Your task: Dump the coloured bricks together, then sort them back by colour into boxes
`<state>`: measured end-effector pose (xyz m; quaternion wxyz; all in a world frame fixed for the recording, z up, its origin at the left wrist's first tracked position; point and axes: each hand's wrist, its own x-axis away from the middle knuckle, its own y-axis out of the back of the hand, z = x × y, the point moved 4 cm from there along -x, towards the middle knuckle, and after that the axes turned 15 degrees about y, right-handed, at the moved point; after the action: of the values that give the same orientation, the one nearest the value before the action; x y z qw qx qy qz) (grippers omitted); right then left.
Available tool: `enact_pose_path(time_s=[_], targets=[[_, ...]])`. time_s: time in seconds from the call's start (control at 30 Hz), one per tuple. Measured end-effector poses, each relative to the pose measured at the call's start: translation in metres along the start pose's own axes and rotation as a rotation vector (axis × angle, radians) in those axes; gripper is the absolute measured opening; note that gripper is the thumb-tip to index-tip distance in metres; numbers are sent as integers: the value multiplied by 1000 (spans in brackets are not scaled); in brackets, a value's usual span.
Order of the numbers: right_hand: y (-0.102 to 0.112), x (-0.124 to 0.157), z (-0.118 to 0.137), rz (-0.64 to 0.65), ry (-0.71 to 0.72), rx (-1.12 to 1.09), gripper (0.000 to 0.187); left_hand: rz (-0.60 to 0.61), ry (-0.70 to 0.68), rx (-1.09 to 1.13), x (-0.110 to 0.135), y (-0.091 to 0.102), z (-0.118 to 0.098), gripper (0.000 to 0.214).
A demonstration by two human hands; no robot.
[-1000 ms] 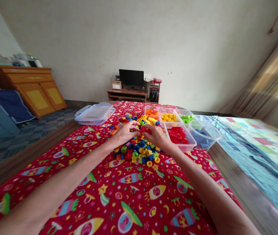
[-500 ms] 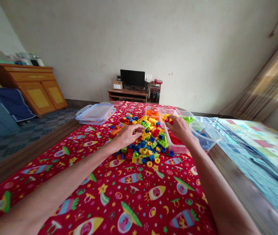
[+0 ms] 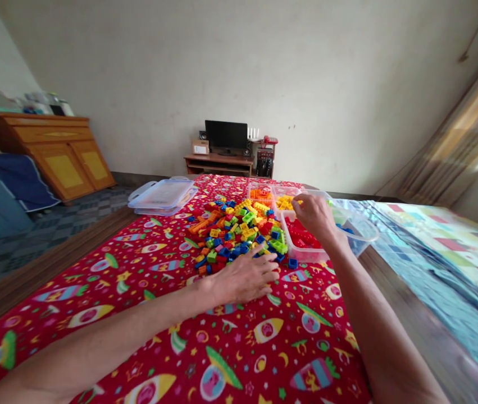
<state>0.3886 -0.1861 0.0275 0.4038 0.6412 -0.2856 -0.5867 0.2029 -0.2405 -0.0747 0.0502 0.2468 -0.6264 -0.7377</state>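
Red bin (image 3: 301,256) below right hand (image 3: 313,216), fingers curled, grip unclear; left hand (image 3: 244,278) pulled back, fingers loose.

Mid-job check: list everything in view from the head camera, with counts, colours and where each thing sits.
Building blocks: too many to count, mixed colours, loose pile on the cloth.
Clear rectangular tubs: four, holding orange, yellow, green and red blocks, right of the pile.
Clear round bowl: one, blue blocks inside, right of the tubs.
Clear plastic lids: count unclear, stacked, left of the pile.
Rocket-print cloth: one, red, under the blocks.
Monitor: one, black, on a wooden stand by the far wall.
Wooden cabinet: one, orange-brown, far left.
Curtain: one, beige, far right.
Patchwork quilt: one, multicoloured, right.
Left hand: one, flat on the cloth beside the pile.
Right hand: one, fingers curled, above the red-block tub.
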Motion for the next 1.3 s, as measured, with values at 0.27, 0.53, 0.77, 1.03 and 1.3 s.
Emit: enact_pose_path(time_s=[0.27,0.53,0.77,1.03,1.3], targets=[[-3,1,21,93,43,62,35,-116,296,33,-5,11,71,28],[-16,1,48,183,149,75,34,-217,616,161,12,19,147,28],[-34,7,74,297,347,-32,29,-190,678,237,17,32,171,28],[-53,27,97,426,570,-101,33,-57,489,305,1,19,121,31],[-62,17,80,322,473,-121,30,-106,633,268,1,16,124,36]])
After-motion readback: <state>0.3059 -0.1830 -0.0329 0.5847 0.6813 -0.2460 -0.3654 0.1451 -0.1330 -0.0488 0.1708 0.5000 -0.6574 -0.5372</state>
